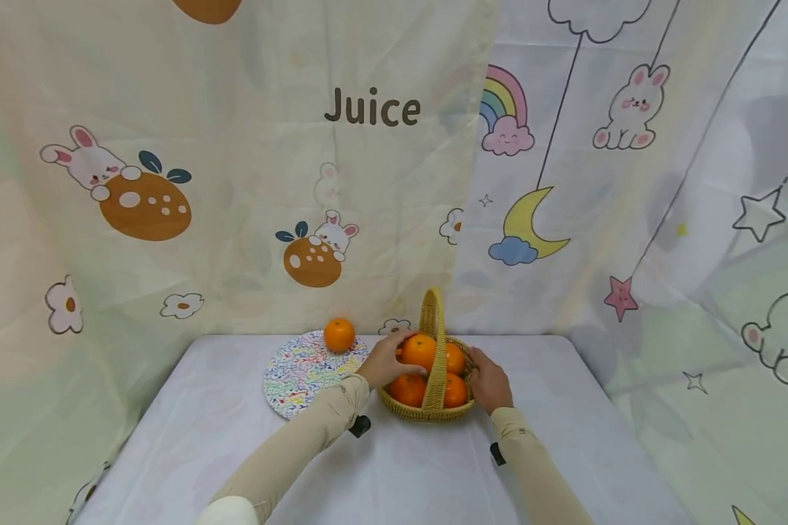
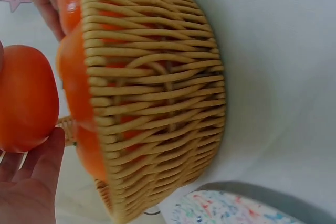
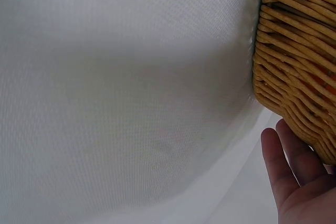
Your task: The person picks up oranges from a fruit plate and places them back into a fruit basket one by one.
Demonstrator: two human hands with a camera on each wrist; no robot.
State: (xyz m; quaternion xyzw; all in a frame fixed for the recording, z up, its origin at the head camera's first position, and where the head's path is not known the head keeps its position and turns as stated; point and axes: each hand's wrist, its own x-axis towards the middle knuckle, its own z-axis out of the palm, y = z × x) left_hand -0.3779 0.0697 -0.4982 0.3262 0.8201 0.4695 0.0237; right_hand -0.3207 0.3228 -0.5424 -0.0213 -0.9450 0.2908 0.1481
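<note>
A wicker basket (image 1: pixel 427 415) with a tall arched handle (image 1: pixel 438 357) stands on the table and holds several oranges (image 1: pixel 455 391). Fingers and thumb of my left hand (image 1: pixel 386 359) are round one orange (image 1: pixel 419 351) at the top left of the basket. In the left wrist view, that orange (image 2: pixel 26 98) is apart from the basket's rim, above the other fruit. My right hand (image 1: pixel 491 382) grips the basket's right side at the rim. Its fingers (image 3: pixel 299 163) lie along the outside of the wicker wall in the right wrist view, and its thumb is hidden there.
Left of the basket lies a round, speckled, multicoloured mat or plate (image 1: pixel 295 375), with a single orange (image 1: pixel 338 335) near its back edge. A white cloth covers the table (image 1: pixel 420 474). Printed curtains (image 1: pixel 381 182) hang right behind the table's far edge and at both sides.
</note>
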